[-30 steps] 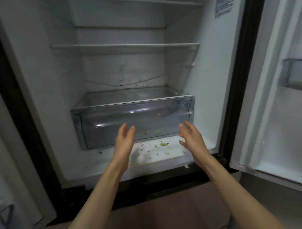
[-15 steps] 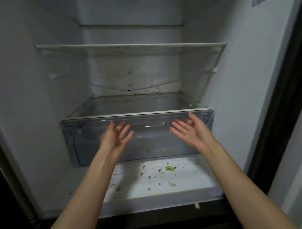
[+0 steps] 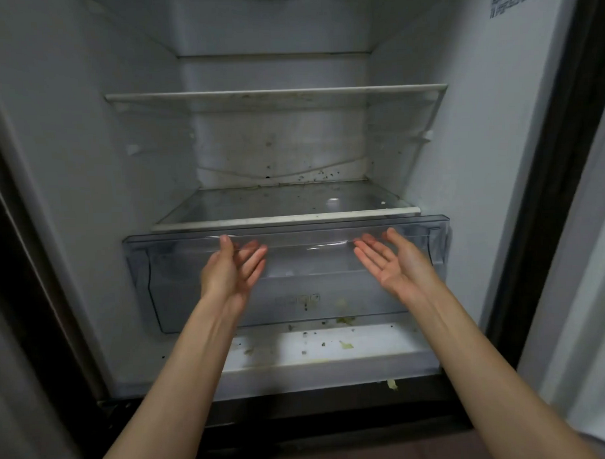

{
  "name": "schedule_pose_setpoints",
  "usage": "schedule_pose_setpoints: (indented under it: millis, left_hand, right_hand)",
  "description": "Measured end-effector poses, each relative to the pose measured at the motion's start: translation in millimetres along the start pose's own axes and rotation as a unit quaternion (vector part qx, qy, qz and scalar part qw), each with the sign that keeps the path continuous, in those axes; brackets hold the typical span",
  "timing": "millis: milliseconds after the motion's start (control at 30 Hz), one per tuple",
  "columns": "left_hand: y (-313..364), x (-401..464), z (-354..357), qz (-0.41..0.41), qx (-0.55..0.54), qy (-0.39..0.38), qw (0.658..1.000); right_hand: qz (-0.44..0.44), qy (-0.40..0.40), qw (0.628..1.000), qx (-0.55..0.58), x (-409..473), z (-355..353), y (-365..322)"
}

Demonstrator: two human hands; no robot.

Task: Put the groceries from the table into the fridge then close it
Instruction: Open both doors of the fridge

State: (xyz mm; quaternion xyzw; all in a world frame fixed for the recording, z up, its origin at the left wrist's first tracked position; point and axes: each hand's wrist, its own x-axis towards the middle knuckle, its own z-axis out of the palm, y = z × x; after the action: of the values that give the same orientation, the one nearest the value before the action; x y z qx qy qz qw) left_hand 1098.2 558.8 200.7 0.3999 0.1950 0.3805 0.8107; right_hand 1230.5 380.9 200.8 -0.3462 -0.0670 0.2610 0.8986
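The fridge (image 3: 463, 155) stands open in front of me with nothing on its shelves. At its bottom sits a clear plastic crisper drawer (image 3: 313, 284). My left hand (image 3: 232, 271) is palm-up at the drawer's front, left of centre, fingers straight and reaching just under its top lip. My right hand (image 3: 394, 260) is palm-up in the same way, right of centre. Whether the fingertips touch the lip I cannot tell. Neither hand holds anything. No groceries are in view.
A glass shelf (image 3: 283, 206) covers the drawer, and another shelf (image 3: 276, 94) sits higher up. Green scraps and dark crumbs lie on the white fridge floor (image 3: 332, 345). The open fridge door (image 3: 584, 288) is at the right edge.
I have come closer to the fridge and both hands have turned palm-up and risen to the top lip of the crisper drawer.
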Motion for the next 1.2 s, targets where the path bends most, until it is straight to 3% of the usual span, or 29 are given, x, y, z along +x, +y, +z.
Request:
schedule_pose_setpoints:
  millis: [267, 567, 800, 900, 967, 1067, 1133, 1200]
  left_hand:
    - [3.6, -41.6, -16.0, 0.003, -0.013, -0.029, 1.0]
    - [5.0, -70.5, -19.0, -0.004, -0.013, -0.033, 0.999]
    - [18.7, -87.7, -26.6, -0.067, -0.003, -0.071, 0.995]
    - [5.5, -104.2, -49.3, -0.03, 0.116, -0.066, 0.991]
    - [-8.0, -118.6, -71.3, 0.041, 0.257, -0.056, 0.964]
    - [-25.6, -147.6, -113.0, 0.157, 0.481, -0.076, 0.859]
    - [-35.1, -173.5, -142.3, 0.207, 0.577, -0.094, 0.785]
    - [-44.0, -203.7, -172.0, 0.215, 0.64, -0.092, 0.732]
  right_hand:
    - [-0.035, 0.021, 0.999, 0.023, -44.8, -5.9, 2.5]
    - [-0.01, 0.027, 1.0, 0.007, -76.3, -7.6, -0.9]
    - [0.009, -0.005, 0.994, -0.108, -103.9, -5.8, 7.5]
    - [0.02, -0.024, 0.981, -0.191, -120.0, -20.2, 32.1]
    - [0.049, -0.044, 0.968, -0.242, -136.3, -28.3, 52.4]
    - [0.073, -0.07, 0.938, -0.331, -163.5, -40.9, 85.0]
    - [0.044, -0.102, 0.89, -0.442, -180.3, -56.1, 109.1]
    - [0.011, -0.152, 0.815, -0.559, -198.7, -76.1, 133.4]
